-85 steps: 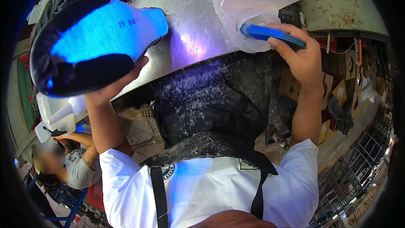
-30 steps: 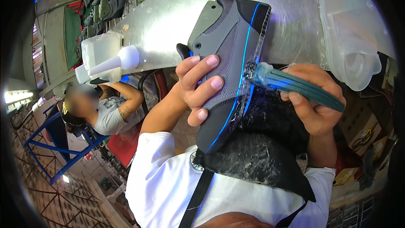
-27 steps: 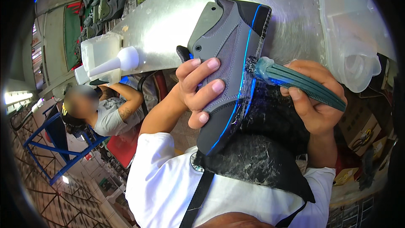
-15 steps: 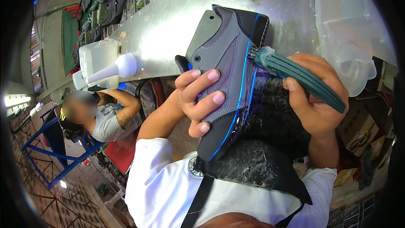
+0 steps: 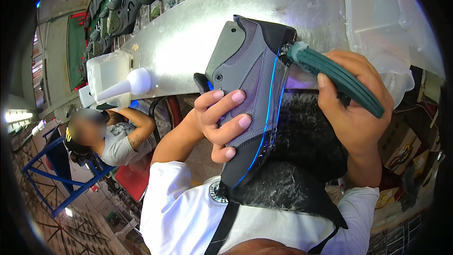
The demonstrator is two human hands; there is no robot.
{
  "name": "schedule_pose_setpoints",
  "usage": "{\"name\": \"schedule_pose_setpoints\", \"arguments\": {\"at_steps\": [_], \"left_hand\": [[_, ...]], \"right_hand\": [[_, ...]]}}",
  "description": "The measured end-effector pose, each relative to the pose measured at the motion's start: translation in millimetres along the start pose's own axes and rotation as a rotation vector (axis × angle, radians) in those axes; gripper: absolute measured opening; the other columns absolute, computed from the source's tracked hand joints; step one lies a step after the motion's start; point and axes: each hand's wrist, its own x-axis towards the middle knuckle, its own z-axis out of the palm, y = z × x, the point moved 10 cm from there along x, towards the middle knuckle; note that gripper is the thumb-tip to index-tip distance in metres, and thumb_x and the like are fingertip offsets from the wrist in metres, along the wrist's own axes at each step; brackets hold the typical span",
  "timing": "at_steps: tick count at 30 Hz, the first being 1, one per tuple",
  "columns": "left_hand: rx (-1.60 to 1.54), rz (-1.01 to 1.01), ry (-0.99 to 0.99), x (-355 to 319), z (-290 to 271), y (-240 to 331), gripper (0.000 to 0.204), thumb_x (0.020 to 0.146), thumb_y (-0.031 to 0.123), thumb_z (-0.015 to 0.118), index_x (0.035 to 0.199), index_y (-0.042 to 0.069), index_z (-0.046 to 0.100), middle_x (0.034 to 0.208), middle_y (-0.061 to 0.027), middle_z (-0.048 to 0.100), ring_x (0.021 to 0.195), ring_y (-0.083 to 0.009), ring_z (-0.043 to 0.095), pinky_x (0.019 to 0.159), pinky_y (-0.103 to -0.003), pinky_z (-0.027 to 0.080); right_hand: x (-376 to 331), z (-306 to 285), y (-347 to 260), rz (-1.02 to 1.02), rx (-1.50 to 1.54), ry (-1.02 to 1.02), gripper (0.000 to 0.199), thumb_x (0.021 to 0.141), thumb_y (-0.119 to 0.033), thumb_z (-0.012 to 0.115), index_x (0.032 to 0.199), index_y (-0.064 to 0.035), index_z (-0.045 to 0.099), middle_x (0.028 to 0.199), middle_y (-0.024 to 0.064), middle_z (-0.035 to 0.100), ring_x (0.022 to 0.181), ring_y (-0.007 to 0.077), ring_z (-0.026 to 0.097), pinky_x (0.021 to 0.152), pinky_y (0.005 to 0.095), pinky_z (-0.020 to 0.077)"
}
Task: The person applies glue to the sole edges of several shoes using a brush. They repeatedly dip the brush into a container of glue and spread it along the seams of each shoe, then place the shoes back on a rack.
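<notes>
Left hand clamped around the grey shoe upper, fingers wrapped over its side panel, thumb hidden behind. Right hand closed tight on the dark green brush handle, bristle end pressed to the upper's rim close by the black collar. Shoe held in the air, toe down toward the chest, heel up, just in front of the near edge of the metal counter, above a black apron crusted with pale residue. Blue line glowing along the edge of the upper, from the collar down toward the toe. Best done, judging from this hold, with short strokes kept along that blue line, the left grip steady and turning the shoe little by little so the brushed edge always faces up; light pressure, so nothing smears onto the grey mesh. Further out, a clear plastic container at the counter's right end, touching or nearly touching the right hand's knuckles. Toward the counter's left end, a white squeeze bottle with a cone nozzle lying against a white tub. Beyond the far edge, more shoes on a rack. Lower left, another person in a grey shirt, seated.
</notes>
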Motion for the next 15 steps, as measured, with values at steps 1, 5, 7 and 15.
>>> {"name": "schedule_pose_setpoints", "arguments": {"at_steps": [1, 5, 7, 15], "left_hand": [[0.009, 0.002, 0.009, 0.1, 0.5, 0.3, 0.067, 0.095, 0.027, 0.065, 0.144, 0.017, 0.020, 0.129, -0.0088, 0.054, 0.105, -0.0364, 0.067, 0.092, -0.054, 0.042], [-0.001, -0.007, 0.010, -2.4, -0.6, -1.5, 0.067, 0.096, 0.028, 0.065, 0.144, 0.018, 0.020, 0.129, -0.0094, 0.054, 0.105, -0.0370, 0.067, 0.093, -0.055, 0.043], [-0.006, -0.016, 0.004, -2.1, -2.0, -1.8, 0.066, 0.096, 0.027, 0.064, 0.144, 0.018, 0.020, 0.129, -0.0102, 0.054, 0.105, -0.0378, 0.067, 0.094, -0.056, 0.043], [-0.024, 0.008, -0.005, -2.0, -2.6, -7.2, 0.061, 0.097, 0.024, 0.061, 0.142, 0.018, 0.020, 0.129, -0.0142, 0.056, 0.104, -0.0423, 0.067, 0.093, -0.059, 0.043]], "right_hand": [[1.7, -0.2, 1.3, 0.016, -0.014, 0.003, 0.023, 0.081, 0.007, 0.074, 0.104, 0.0066, 0.069, 0.106, 0.0170, 0.072, 0.091, 0.0178, 0.069, 0.079, 0.0283, 0.0560], [6.4, -0.5, 5.3, 0.063, -0.049, 0.019, 0.024, 0.083, 0.007, 0.075, 0.106, 0.0064, 0.069, 0.106, 0.0169, 0.073, 0.091, 0.0182, 0.070, 0.079, 0.0286, 0.0561], [3.9, -0.7, 6.9, 0.015, -0.031, 0.028, 0.024, 0.083, 0.007, 0.075, 0.107, 0.0067, 0.069, 0.106, 0.0173, 0.073, 0.091, 0.0191, 0.070, 0.079, 0.0283, 0.0560], [-38.2, 16.1, 23.0, -0.113, 0.515, -0.261, 0.026, 0.090, 0.004, 0.068, 0.114, 0.0117, 0.063, 0.113, 0.0302, 0.066, 0.082, 0.0235, 0.071, 0.073, 0.0326, 0.0604]]}}
